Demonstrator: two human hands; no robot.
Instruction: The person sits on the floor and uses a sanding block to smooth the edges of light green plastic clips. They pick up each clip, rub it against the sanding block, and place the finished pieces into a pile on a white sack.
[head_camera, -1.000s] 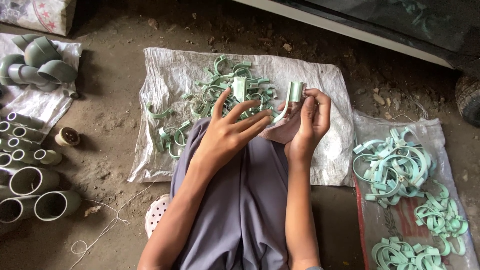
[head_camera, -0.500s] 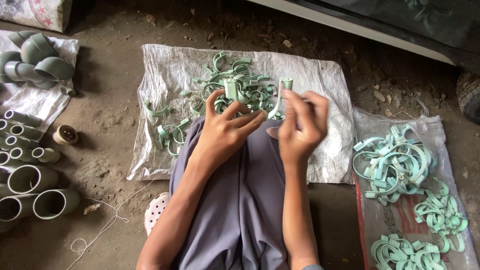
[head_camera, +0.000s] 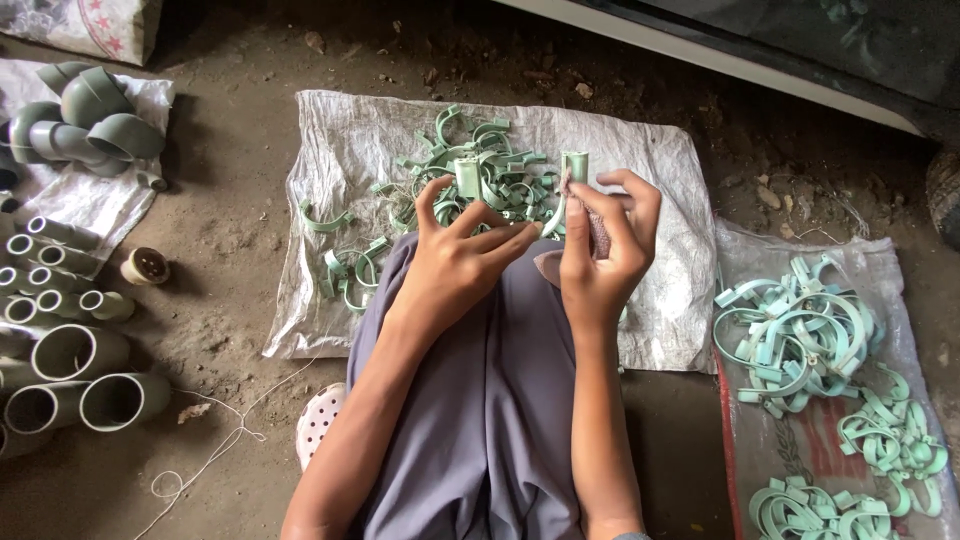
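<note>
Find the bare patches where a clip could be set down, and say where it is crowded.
Bare: the sack's right part beyond the clip pile, and the dirt between sack and pipes. Crowded: the sack's middle and the right sheet of clips.

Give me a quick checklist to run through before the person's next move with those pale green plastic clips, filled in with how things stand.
1. Left hand grips a pale green plastic clip at its fingertips: ok.
2. Right hand grips a second green clip: ok.
3. The two clips are apart, not joined: ok.
4. Loose clip pile lies on the white woven sack ahead, close by: ok.
5. Whether the right hand also holds a small tool: cannot tell.
</note>
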